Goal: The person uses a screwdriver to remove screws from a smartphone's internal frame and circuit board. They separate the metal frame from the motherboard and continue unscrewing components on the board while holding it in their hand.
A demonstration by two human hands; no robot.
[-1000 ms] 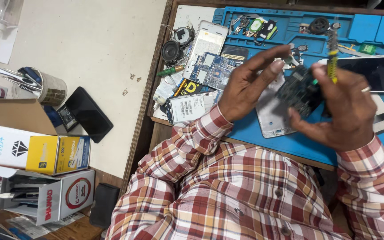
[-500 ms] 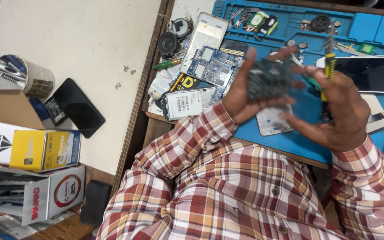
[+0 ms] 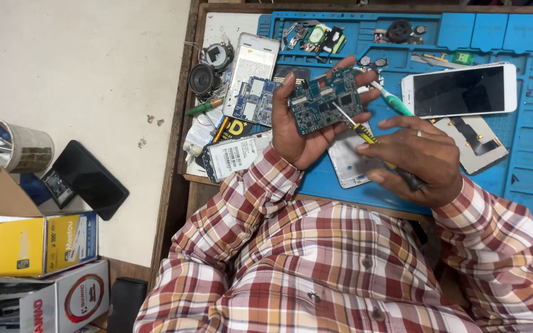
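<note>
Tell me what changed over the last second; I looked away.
The left hand turned the circuit board face-up in its palm; the right hand lowered the screwdriver, tip now on the board. The white phone stayed on the blue mat.

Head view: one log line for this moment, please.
left hand: holds circuit board | right hand: holds screwdriver, tip on board | below: blue mat

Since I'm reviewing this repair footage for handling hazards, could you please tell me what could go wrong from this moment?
1. The screwdriver tip rests on the circuit board; a slip could scratch components or poke the left hand cupping it.
2. The board is held only in the palm above the blue repair mat, so a push from the right hand might tip it onto the white phone.
</note>
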